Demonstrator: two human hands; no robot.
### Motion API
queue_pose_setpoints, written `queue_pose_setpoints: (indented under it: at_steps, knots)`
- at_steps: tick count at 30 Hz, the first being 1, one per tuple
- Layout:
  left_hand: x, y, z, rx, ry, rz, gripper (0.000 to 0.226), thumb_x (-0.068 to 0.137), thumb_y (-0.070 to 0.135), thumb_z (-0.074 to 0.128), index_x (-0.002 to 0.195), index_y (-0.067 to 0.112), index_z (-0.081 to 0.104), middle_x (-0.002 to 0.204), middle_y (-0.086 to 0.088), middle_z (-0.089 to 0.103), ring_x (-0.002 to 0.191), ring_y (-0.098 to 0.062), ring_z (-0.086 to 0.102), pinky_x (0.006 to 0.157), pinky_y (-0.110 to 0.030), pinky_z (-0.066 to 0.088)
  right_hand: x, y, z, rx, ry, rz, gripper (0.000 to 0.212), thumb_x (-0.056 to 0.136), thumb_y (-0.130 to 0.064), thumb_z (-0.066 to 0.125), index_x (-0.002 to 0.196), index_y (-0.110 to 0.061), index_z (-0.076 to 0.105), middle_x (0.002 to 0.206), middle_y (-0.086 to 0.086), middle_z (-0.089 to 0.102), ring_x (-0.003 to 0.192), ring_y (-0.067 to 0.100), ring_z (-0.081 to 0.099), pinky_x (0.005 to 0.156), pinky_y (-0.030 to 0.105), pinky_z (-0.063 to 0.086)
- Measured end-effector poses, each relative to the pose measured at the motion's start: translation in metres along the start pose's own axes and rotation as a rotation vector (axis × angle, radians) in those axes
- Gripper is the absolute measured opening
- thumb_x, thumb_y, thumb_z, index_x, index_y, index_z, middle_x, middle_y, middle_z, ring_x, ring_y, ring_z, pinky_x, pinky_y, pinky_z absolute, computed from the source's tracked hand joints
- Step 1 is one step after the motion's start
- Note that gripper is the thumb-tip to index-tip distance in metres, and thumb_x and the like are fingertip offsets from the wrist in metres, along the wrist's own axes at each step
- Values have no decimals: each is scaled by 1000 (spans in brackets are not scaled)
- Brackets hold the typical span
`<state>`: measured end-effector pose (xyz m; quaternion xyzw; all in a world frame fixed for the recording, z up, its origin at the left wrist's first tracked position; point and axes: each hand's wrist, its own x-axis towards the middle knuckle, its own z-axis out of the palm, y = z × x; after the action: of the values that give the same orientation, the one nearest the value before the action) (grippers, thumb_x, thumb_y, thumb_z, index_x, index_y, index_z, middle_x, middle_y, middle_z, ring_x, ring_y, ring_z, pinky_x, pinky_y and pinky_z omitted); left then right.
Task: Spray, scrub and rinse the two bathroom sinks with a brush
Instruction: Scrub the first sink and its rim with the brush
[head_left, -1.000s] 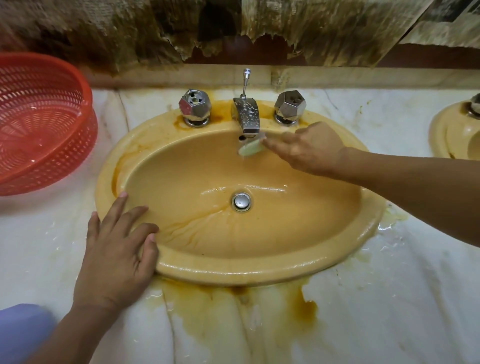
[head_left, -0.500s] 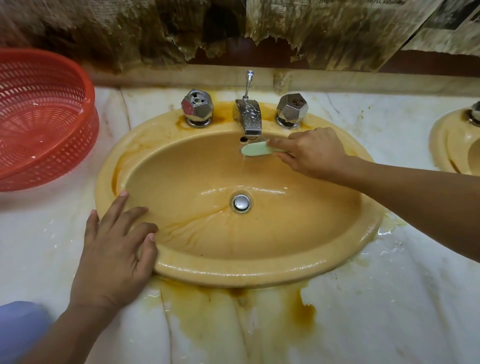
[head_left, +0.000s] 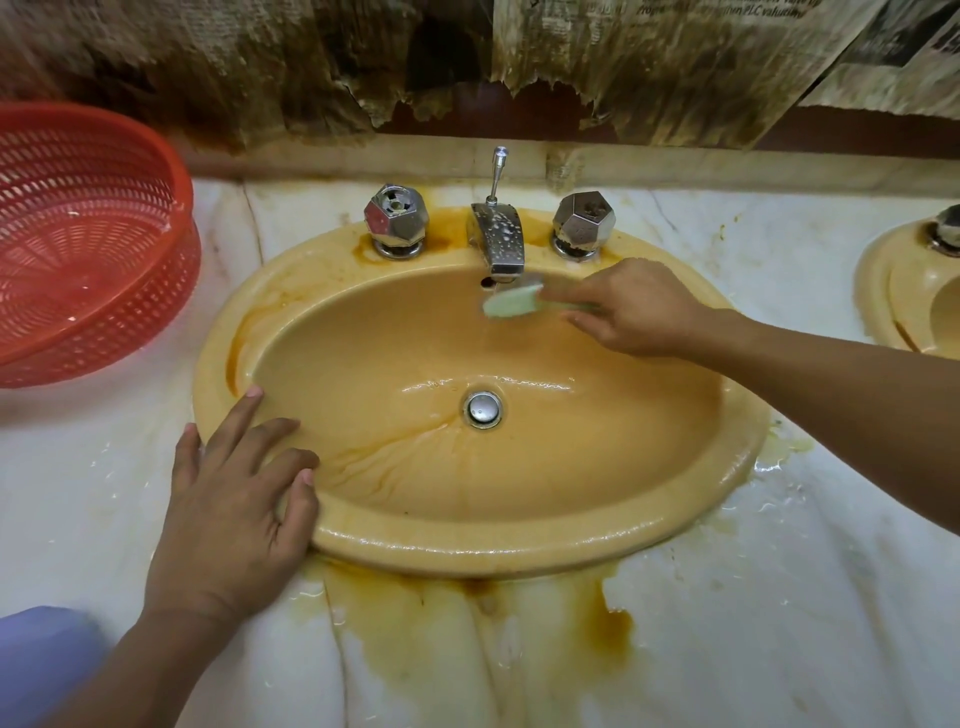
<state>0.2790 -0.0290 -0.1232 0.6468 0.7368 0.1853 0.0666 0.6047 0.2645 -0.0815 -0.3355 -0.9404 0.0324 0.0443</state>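
Note:
A yellow oval sink (head_left: 519, 540) with rust stains sits in a white marble counter. My right hand (head_left: 639, 309) grips the handle of a pale green brush (head_left: 511, 302), whose head is just under the chrome spout (head_left: 498, 239). A thin stream of water falls past the brush into the wet basin. My left hand (head_left: 234, 499) rests flat on the sink's front left rim, fingers spread. A second yellow sink (head_left: 904, 291) shows at the right edge.
A red plastic basket (head_left: 88, 244) stands on the counter at the left. Two chrome tap knobs (head_left: 396, 221) (head_left: 583, 222) flank the spout. Chrome drain plug (head_left: 483, 409) in the basin. Rust stains run down the counter's front. Torn, stained newspaper covers the wall.
The brush head stays under the spout and has turned slightly in my right hand. My left hand has not moved on the rim.

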Motion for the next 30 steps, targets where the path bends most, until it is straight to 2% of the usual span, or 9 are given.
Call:
queue_pose_setpoints:
  at_steps: [4,7,10,11,16,19,23,28,30]
  knots:
    - [0,0,1,0,-3,-1,42,94,37,37,92,19,75,126,-5,65,151,-28,33,116,-65,21,-2,5,6,-125,108,-109,38,101,-36,53,137,-33,63,78,0,71,61,31,64,51,30,45]
    - [0,-1,0,4,-3,-2,42,94,37,36,92,19,75,126,-5,65,151,-28,33,116,-66,21,-7,-3,16,-244,-112,-105,40,103,-39,51,143,-36,56,79,5,71,61,31,63,59,37,51]
    - [0,-1,1,9,-2,2,42,94,36,37,92,19,75,126,-5,65,150,-29,34,116,-68,21,-9,-3,23,-253,50,-73,37,100,-36,58,136,-28,65,66,9,66,44,30,55,54,37,49]
    - [0,-1,1,11,0,0,42,94,36,37,92,19,75,126,-5,65,150,-29,34,116,-67,21,-8,-7,27,-274,50,-63,39,101,-37,54,138,-29,63,69,9,67,47,31,57,52,33,45]
    - [-1,1,0,5,-2,-3,42,94,36,37,92,19,75,126,-6,65,150,-28,34,117,-66,19,6,-35,39,-94,-429,179,40,102,-42,44,139,-44,57,119,6,67,100,30,62,71,34,44]
    - [-1,1,-1,0,0,-2,43,94,37,36,92,18,75,126,-6,65,150,-29,34,117,-67,19,6,-46,42,-35,-436,224,38,101,-38,48,137,-40,62,122,7,68,103,30,60,75,33,43]
    - [-1,1,-1,4,-9,-9,43,94,37,36,92,20,75,126,-5,65,150,-28,34,118,-67,19,12,-47,29,107,-751,258,33,98,-30,55,125,-27,74,128,-3,69,117,23,60,99,35,50]
    - [-1,0,-2,5,-1,-2,42,94,37,37,91,19,75,125,-6,65,149,-29,35,116,-68,21,10,-58,28,14,-640,209,31,98,-31,48,115,-31,73,111,0,68,106,25,60,87,39,54]
    - [0,0,-2,6,-1,0,43,94,37,37,91,19,76,125,-6,66,149,-29,36,115,-68,22,6,-58,31,90,-717,245,30,94,-32,53,113,-29,77,111,0,72,106,27,64,89,39,56]
